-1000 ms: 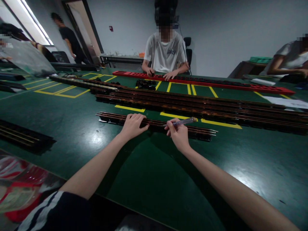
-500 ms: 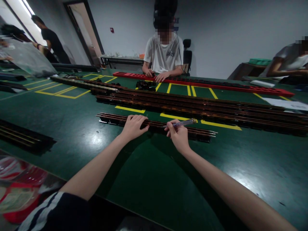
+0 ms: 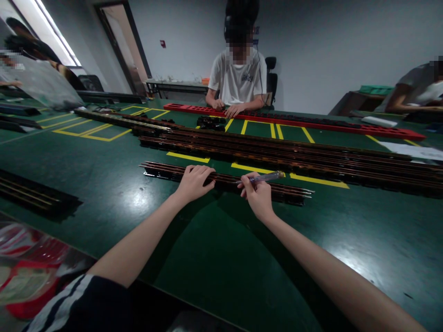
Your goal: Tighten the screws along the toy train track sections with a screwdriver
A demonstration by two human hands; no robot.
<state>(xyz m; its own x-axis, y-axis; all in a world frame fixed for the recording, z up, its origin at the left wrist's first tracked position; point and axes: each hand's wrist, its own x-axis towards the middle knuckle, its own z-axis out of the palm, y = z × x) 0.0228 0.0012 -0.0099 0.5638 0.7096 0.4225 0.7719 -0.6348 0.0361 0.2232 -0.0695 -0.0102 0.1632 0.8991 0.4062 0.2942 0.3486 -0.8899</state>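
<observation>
A short black strip with thin copper-coloured rods along it (image 3: pixel 162 170) lies crosswise on the green table before me. My left hand (image 3: pixel 196 180) rests over its middle, fingers bent across the strip and thumb on the near side, holding it. Just to the right, my right hand (image 3: pixel 256 191) grips a screwdriver with a clear handle (image 3: pixel 272 176) in its fingers. The screwdriver slants, handle up to the right, its thin shaft pointing left and down at the strip. Whether the tip touches anything is too small to tell.
Behind the strip lies a long bundle of similar dark strips (image 3: pixel 277 150). More strips (image 3: pixel 31 196) sit at the left. Across the table (image 3: pixel 224 258), a person (image 3: pixel 238 78) works at a long red rack (image 3: pixel 346 127). A plastic bag (image 3: pixel 48 85) stands far left.
The view has shifted very slightly. Both hands, the strip and the screwdriver keep their places. At the far left, the standing person has moved left.
</observation>
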